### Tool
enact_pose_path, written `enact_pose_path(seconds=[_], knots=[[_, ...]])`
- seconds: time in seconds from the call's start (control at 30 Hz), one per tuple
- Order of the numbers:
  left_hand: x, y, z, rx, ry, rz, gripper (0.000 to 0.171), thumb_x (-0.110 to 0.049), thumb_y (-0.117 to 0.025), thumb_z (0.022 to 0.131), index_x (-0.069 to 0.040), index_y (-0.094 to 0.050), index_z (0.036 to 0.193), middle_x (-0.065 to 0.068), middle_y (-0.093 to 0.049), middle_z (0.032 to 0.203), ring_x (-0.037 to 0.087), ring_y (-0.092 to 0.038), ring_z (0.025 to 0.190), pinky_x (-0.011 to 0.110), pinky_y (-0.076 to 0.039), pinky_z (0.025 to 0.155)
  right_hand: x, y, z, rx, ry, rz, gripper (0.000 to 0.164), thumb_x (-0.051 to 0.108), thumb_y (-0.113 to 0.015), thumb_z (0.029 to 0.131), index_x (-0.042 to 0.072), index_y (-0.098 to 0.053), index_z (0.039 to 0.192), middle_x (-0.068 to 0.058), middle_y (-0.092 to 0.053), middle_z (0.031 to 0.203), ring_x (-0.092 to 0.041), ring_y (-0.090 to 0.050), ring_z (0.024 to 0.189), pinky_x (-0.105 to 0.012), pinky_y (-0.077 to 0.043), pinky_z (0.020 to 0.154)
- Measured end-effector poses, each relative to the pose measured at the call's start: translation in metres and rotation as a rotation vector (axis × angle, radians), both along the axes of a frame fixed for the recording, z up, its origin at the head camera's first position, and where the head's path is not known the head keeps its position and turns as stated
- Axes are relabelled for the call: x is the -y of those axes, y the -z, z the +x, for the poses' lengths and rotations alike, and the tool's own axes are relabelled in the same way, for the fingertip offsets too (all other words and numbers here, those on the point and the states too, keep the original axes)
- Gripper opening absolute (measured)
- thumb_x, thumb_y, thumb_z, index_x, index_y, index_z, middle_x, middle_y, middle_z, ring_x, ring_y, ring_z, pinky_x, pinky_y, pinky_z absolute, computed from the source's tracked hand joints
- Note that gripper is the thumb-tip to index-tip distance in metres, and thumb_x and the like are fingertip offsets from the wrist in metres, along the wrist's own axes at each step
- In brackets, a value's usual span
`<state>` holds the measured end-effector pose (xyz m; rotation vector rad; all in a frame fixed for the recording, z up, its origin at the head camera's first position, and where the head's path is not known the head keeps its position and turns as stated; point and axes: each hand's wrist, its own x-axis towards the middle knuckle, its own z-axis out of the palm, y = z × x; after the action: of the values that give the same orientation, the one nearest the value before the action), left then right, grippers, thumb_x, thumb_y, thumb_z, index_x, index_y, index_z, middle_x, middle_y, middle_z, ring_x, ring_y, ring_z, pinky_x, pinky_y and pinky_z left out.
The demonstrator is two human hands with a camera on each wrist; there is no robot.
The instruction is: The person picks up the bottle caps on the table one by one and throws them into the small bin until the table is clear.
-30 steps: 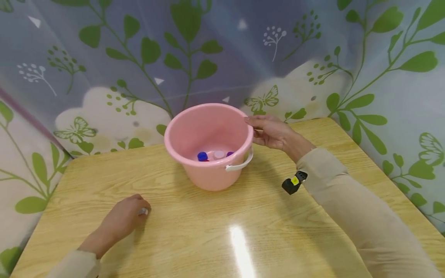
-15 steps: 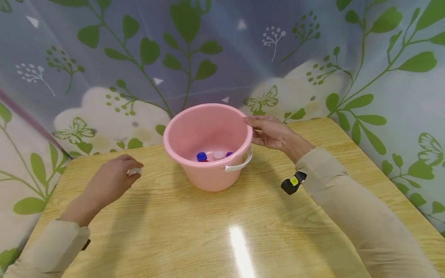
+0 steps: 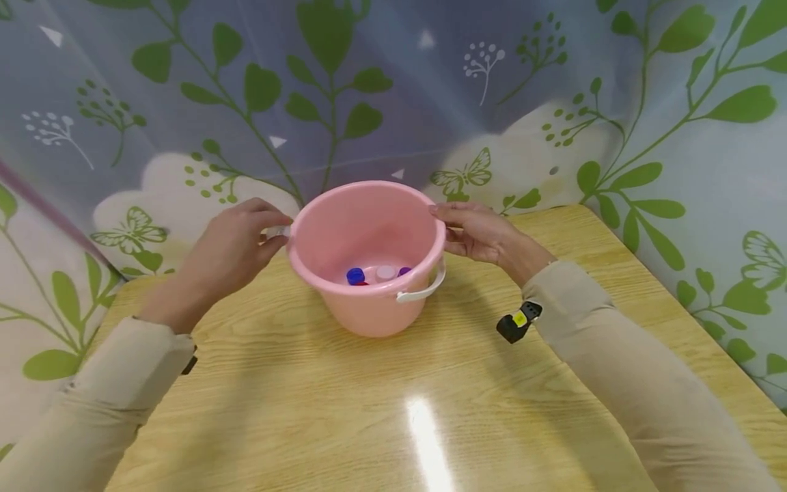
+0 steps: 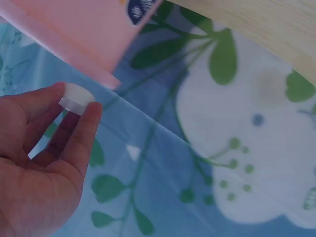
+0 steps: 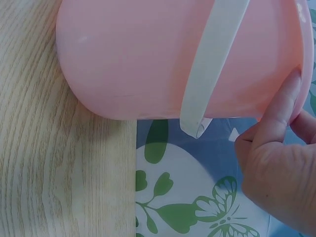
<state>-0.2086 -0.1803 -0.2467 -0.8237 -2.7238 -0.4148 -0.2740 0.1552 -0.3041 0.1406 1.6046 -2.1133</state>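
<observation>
A pink bucket (image 3: 375,311) with a white handle (image 3: 421,294) stands upright on the table. Inside, on its bottom, lie a blue cap (image 3: 355,276), a pale pink cap (image 3: 385,273), a purple cap (image 3: 404,271) and a bit of something red. My left hand (image 3: 236,242) pinches a white bottle cap (image 4: 77,98) between thumb and fingers, just outside the bucket's left rim. On the opposite side, my right hand (image 3: 482,236) grips the rim, thumb on top and fingers against the outer wall, as the right wrist view shows (image 5: 279,143).
The wooden table (image 3: 320,410) carries the bucket near its back edge. Behind it rises a blue and white wall covering (image 3: 381,89) printed with green leaves. A black strap device (image 3: 516,324) sits at the right wrist.
My left hand has risen from the table at front left and moved up and right to the bucket's rim, carrying the white cap. The right hand keeps its grip in place.
</observation>
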Motion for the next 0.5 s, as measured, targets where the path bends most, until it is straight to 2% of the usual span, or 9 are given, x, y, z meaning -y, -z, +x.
enact_pose_path(seconds=[0.2, 0.4, 0.5], knots=[[-0.031, 0.002, -0.014, 0.012, 0.077, -0.013, 0.022, 0.001, -0.068, 0.086, 0.003, -0.068, 0.108, 0.016, -0.062, 0.104, 0.03, -0.06, 0.09, 0.043, -0.055, 0.077, 0.0, 0.0, 0.001, -0.006, -0.001, 0.001, 0.038, 0.019, -0.061, 0.096, 0.002, -0.054, 0.129, -0.008, -0.057, 0.091, -0.012, -0.059, 0.07, -0.024, -0.059, 0.066], [-0.058, 0.008, -0.024, 0.07, 0.143, -0.045, 0.024, 0.001, -0.067, 0.087, 0.004, -0.067, 0.11, 0.016, -0.063, 0.109, 0.03, -0.057, 0.102, 0.043, -0.051, 0.09, 0.0, 0.0, 0.001, -0.01, -0.003, 0.002, 0.037, 0.019, -0.061, 0.096, 0.002, -0.054, 0.128, -0.008, -0.057, 0.089, -0.012, -0.059, 0.069, -0.024, -0.059, 0.065], [-0.067, 0.012, -0.028, 0.074, 0.183, -0.058, 0.024, 0.001, -0.068, 0.086, 0.004, -0.068, 0.109, 0.015, -0.065, 0.109, 0.03, -0.056, 0.106, 0.042, -0.047, 0.097, 0.0, 0.001, 0.001, -0.008, 0.0, -0.005, 0.034, 0.019, -0.061, 0.096, 0.002, -0.055, 0.125, -0.007, -0.057, 0.089, -0.012, -0.058, 0.069, -0.023, -0.059, 0.064]])
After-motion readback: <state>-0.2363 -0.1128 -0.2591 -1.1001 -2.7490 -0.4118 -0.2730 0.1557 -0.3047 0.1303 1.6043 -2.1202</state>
